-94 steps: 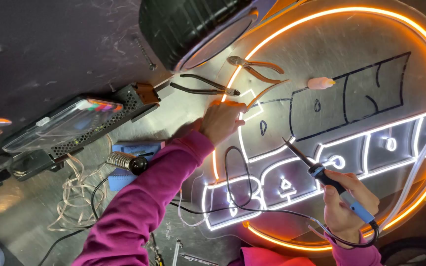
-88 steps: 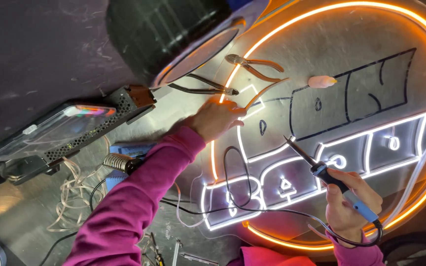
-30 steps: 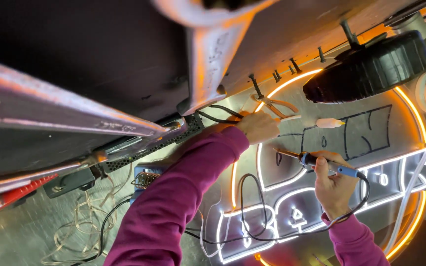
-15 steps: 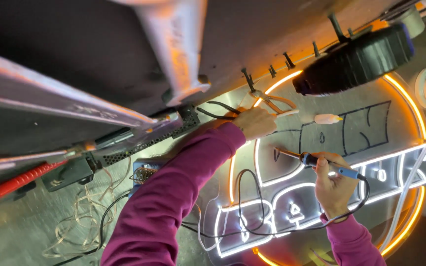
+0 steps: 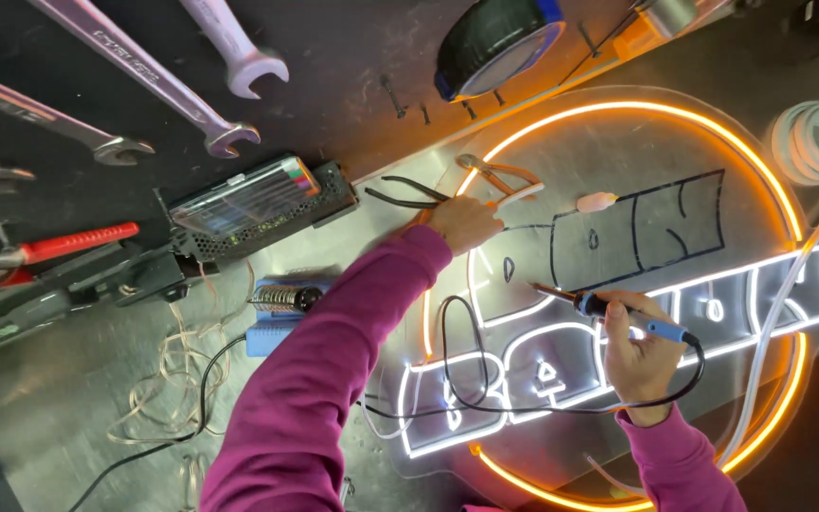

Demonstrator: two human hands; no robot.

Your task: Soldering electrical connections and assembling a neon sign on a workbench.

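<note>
Since half a second ago the head view has swung, baring wrenches (image 5: 158,90) beyond the hands; left hand (image 5: 464,224) now closed on a neon strip end (image 5: 516,196), right hand (image 5: 639,343) gripping the soldering iron (image 5: 609,311), seemingly mid-soldering; next needs tip-to-strip alignment over the lit sign (image 5: 713,190), metal surface (image 5: 68,398)

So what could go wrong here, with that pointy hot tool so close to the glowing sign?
1. The soldering iron in the right hand points its tip over the lit sign. A slip might scorch the glowing strips.
2. Its black cord loops across the sign and could snag and jerk the iron.
3. The left hand reaches by the pliers, away from the iron, so attention may be split.
</note>
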